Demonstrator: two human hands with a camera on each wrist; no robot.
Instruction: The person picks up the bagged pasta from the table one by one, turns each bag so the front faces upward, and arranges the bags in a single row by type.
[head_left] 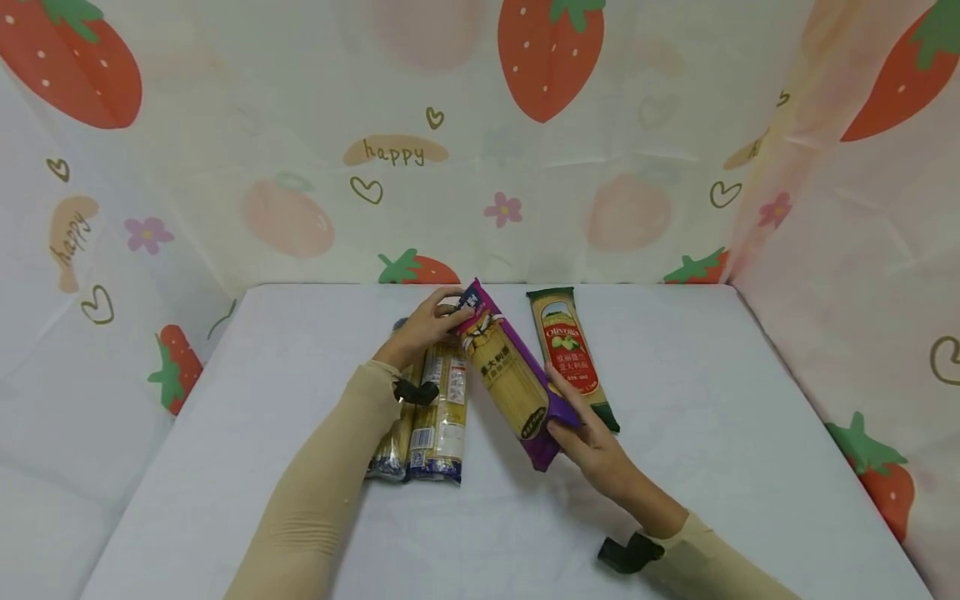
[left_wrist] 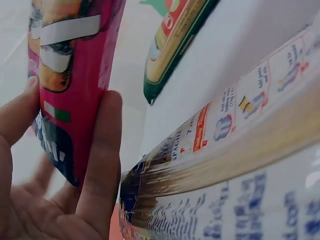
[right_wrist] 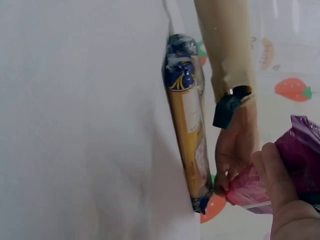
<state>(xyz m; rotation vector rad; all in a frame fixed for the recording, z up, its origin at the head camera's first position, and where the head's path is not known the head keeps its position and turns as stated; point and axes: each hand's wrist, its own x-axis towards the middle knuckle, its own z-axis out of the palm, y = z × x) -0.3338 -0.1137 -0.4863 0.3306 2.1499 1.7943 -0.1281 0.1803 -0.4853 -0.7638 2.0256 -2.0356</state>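
Note:
A purple spaghetti packet [head_left: 506, 375] is held tilted above the white table by both hands. My left hand [head_left: 427, 329] pinches its upper end; in the left wrist view the thumb and fingers [left_wrist: 102, 150] lie on opposite sides of the pink wrapper [left_wrist: 75, 75]. Its lower end is gripped by my right hand [head_left: 596, 450], with fingers [right_wrist: 277, 172] along the purple wrapper in the right wrist view. Two clear spaghetti packets [head_left: 438, 425] lie side by side under the left forearm, partly hidden by it. Behind the right hand lies a green and red Olivoila pasta packet [head_left: 573, 358].
The white-covered table [head_left: 712, 417] is enclosed by cloth walls [head_left: 465, 100] printed with strawberries. Black straps [head_left: 630, 552] sit at both wrists, over beige sleeves [head_left: 307, 500].

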